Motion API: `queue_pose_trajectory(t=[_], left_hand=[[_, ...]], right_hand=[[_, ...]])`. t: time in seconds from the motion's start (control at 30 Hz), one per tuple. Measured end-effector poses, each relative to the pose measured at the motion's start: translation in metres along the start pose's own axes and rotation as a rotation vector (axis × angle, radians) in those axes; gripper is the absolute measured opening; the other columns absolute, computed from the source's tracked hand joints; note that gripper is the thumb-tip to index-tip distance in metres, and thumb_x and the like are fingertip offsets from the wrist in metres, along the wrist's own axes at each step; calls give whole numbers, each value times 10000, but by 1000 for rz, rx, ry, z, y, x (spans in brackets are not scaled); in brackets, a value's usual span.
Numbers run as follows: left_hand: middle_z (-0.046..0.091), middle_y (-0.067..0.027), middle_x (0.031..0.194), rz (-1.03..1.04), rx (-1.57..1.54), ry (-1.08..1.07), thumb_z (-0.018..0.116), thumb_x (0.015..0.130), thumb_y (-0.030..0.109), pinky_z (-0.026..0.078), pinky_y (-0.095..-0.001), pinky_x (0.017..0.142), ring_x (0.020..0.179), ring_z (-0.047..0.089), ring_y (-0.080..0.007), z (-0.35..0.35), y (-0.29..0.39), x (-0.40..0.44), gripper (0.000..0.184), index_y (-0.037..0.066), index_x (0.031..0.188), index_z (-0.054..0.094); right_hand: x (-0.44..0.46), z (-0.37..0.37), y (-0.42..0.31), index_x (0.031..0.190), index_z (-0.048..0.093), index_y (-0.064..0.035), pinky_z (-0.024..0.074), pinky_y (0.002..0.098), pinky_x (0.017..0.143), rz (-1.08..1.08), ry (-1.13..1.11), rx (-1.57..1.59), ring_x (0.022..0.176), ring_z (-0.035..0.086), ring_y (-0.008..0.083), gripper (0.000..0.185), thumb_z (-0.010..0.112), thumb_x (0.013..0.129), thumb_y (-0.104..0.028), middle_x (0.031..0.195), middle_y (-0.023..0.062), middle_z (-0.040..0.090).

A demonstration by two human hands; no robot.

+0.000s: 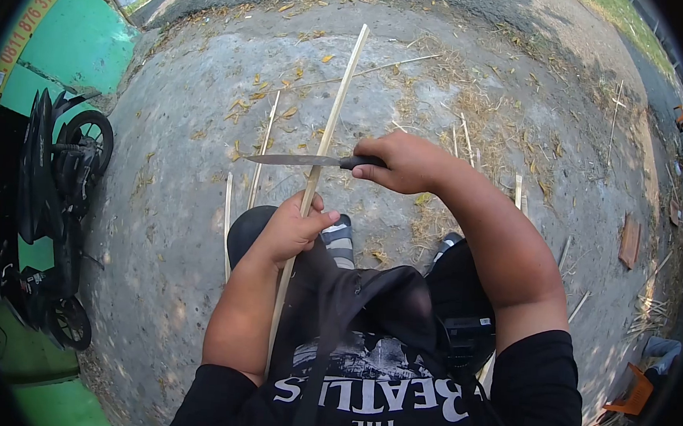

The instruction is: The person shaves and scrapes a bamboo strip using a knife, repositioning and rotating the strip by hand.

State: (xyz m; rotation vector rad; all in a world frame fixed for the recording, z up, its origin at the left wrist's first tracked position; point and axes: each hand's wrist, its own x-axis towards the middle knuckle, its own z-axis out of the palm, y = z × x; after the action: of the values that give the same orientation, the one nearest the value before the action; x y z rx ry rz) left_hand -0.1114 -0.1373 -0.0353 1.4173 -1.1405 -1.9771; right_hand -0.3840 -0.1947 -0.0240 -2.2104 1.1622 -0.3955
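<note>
My left hand (297,230) is wrapped round a long pale strip that looks like split bamboo (338,106). The strip slants up and away from me, its lower end running down beside my left forearm. In my right hand (396,161) is the black handle of a knife (294,160). The blade points left and lies across the strip, a little above my left fist. Whether its edge bites into the strip I cannot tell.
More thin strips (263,140) lie on the concrete ground (181,123) around my legs, among shavings and dry leaves. A motorcycle (52,161) stands at the left by a green wall (85,29). At the right are a brown block (630,241) and an orange object (631,392).
</note>
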Motion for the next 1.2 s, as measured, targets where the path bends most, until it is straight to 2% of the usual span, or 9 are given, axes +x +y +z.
queue_pose_trajectory(t=[0.37, 0.57, 0.7, 0.8, 0.83, 0.93, 1.03, 1.13, 1.2], left_hand=[[475, 65, 696, 84, 219, 83, 833, 907, 212, 332, -240, 486, 574, 414, -30, 3, -5, 3, 358, 76, 1029, 525], [487, 64, 701, 160, 425, 169, 834, 900, 205, 349, -229, 521, 600, 433, -27, 10, -16, 7, 373, 57, 1033, 518], [490, 57, 707, 147, 464, 198, 847, 877, 211, 365, -243, 543, 617, 435, -35, 13, -9, 3, 388, 43, 1025, 529], [489, 51, 706, 162, 542, 201, 852, 867, 210, 372, -255, 542, 617, 438, -43, 14, -17, 2, 397, 33, 1024, 533], [488, 50, 706, 177, 573, 202, 853, 865, 210, 375, -258, 542, 618, 439, -45, 14, -17, 3, 400, 30, 1025, 534], [489, 47, 707, 176, 584, 213, 851, 865, 207, 383, -260, 544, 621, 444, -48, 14, -15, 3, 401, 18, 1034, 540], [491, 45, 710, 149, 549, 213, 855, 861, 211, 389, -260, 546, 622, 447, -49, 15, -15, 4, 410, 15, 1043, 544], [494, 39, 714, 225, 547, 218, 860, 853, 211, 392, -262, 548, 623, 450, -54, 12, -26, 10, 416, 17, 1047, 547], [493, 38, 714, 192, 564, 238, 860, 853, 214, 393, -265, 548, 624, 451, -56, 14, -18, 8, 417, 17, 1047, 548]], right_hand=[[1, 9, -15, 1014, 668, -69, 509, 546, 682, 30, 14, -101, 757, 666, 453, 454, 594, 1004, -517, 730, 203, 661], [8, -2, 10, 1038, 716, -65, 536, 546, 784, 221, 42, -58, 880, 690, 446, 512, 544, 1017, -547, 848, 225, 703], [4, 20, -14, 1019, 714, -81, 536, 539, 776, 61, -56, -91, 866, 692, 441, 505, 548, 1014, -558, 853, 222, 707], [11, 24, -2, 944, 656, -58, 510, 537, 671, 53, 117, -44, 749, 659, 459, 492, 588, 1004, -541, 743, 210, 667], [10, 8, -4, 1038, 712, -91, 539, 538, 775, 157, -18, -77, 877, 697, 442, 504, 550, 1010, -567, 868, 230, 711], [12, 22, -1, 1040, 708, -91, 540, 540, 769, 123, 29, -74, 873, 698, 438, 518, 553, 1002, -583, 858, 225, 713], [5, 30, -4, 923, 663, -59, 506, 534, 654, -9, 69, -68, 719, 658, 450, 484, 613, 988, -536, 716, 203, 660], [8, 23, -1, 1038, 709, -87, 541, 548, 736, 36, -33, -127, 832, 698, 439, 547, 562, 983, -611, 811, 207, 710], [11, 30, 3, 998, 699, -90, 541, 546, 722, 20, 11, -133, 813, 695, 439, 531, 570, 980, -605, 782, 190, 700]])
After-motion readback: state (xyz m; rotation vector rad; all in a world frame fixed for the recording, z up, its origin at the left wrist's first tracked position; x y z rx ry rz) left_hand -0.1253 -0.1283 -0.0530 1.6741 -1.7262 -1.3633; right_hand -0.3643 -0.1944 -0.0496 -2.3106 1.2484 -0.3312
